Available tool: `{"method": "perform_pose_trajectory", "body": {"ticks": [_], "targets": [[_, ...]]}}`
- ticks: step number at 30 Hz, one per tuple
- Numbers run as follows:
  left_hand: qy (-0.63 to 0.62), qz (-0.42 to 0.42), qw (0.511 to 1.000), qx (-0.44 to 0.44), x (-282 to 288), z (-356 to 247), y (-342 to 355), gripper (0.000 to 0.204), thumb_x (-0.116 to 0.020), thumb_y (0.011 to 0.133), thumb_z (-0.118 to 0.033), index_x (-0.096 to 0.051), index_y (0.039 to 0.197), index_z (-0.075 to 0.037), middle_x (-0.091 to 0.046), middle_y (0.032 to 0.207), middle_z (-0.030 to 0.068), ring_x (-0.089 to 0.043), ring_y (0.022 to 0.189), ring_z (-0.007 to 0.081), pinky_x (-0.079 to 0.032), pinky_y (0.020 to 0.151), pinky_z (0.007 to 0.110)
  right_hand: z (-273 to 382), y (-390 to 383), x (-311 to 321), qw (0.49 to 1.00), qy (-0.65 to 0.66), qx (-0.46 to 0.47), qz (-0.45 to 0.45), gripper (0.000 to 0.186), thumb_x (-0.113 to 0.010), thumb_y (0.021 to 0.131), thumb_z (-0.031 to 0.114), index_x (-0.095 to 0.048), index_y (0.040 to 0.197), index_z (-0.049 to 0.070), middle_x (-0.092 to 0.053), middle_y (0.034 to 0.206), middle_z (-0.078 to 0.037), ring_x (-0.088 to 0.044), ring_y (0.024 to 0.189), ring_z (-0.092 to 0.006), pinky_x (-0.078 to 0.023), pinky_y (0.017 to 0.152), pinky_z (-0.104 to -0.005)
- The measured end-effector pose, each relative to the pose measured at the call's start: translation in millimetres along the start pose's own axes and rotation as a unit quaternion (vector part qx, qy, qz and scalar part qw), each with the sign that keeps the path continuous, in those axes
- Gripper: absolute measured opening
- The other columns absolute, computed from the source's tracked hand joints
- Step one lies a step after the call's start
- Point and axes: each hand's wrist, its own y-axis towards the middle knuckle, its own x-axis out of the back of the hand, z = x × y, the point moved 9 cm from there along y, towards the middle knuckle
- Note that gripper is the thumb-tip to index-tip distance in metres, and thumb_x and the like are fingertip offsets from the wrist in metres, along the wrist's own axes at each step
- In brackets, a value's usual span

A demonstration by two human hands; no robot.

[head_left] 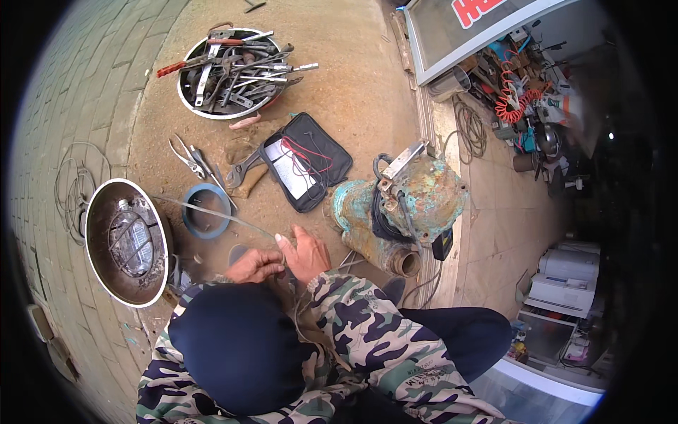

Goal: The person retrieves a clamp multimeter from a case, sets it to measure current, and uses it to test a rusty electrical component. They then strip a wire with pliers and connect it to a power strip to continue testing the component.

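Observation:
Close together at the middle, my two hands work on a thin cable (pixel 297 311) that trails down toward my lap. My left hand (pixel 253 266) is closed, its fingertips pinched by the cable's upper end; the exact grip is partly hidden. With curled fingers and raised thumb, my right hand (pixel 308 254) meets the end of a pale, narrow strip (pixel 224 215). This strip stretches taut-looking from beside the oval basin, over a blue ring-shaped roll (pixel 206 186). Right of my hands stands a corroded, turquoise-patched pump (pixel 422 198) with a round outlet facing me.
A basin of hand tools (pixel 185 85) sits at the far left, with pliers (pixel 186 158) and an adjustable wrench (pixel 244 169) nearer. An open black case (pixel 332 152) holds red leads. The oval basin (pixel 167 272) contains a clear bottle. Coiled hose (pixel 472 131) lies by the doorway.

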Motion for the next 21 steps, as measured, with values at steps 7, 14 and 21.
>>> {"method": "perform_pose_trajectory", "body": {"ticks": [7, 14, 21], "targets": [[-0.064, 0.1, 0.985, 0.122, -16, 21, -8, 0.04, -0.067, 0.103, -0.015, -0.059, 0.141, -0.003, -0.068, 0.129, 0.0106, -0.061, 0.121, 0.0188, -0.049, 0.101, 0.036, -1, -2, -25, 0.996, 0.072, -0.019, 0.047, 0.031, -0.066, 0.096, 0.028, -0.068, 0.093, -0.002, -0.066, 0.083, -0.03, -0.067, 0.083, -0.0487, -0.052, 0.073, -0.0518], [-0.595, -0.255, 0.754, -0.113, 103, 29, -28, 0.057, -0.063, 0.103, -0.038, -0.051, 0.148, -0.005, -0.049, 0.158, 0.0163, -0.051, 0.142, 0.0295, -0.047, 0.111, 0.048, -54, -42, -19, 0.988, 0.069, -0.01, 0.136, 0.03, -0.067, 0.097, 0.032, -0.073, 0.097, 0.003, -0.068, 0.081, -0.024, -0.068, 0.08, -0.0432, -0.052, 0.071, -0.0465], [-0.563, -0.336, 0.735, -0.177, 192, 92, -103, 0.032, -0.047, 0.113, -0.028, -0.058, 0.13, -0.004, -0.073, 0.111, 0.0087, -0.069, 0.082, 0.0153, -0.059, 0.071, 0.034, 1, -83, 8, 0.946, -0.098, 0.084, 0.299, 0.042, -0.074, 0.091, 0.027, -0.068, 0.123, 0.0, -0.07, 0.096, -0.022, -0.069, 0.094, -0.0423, -0.054, 0.082, -0.0484]]}}
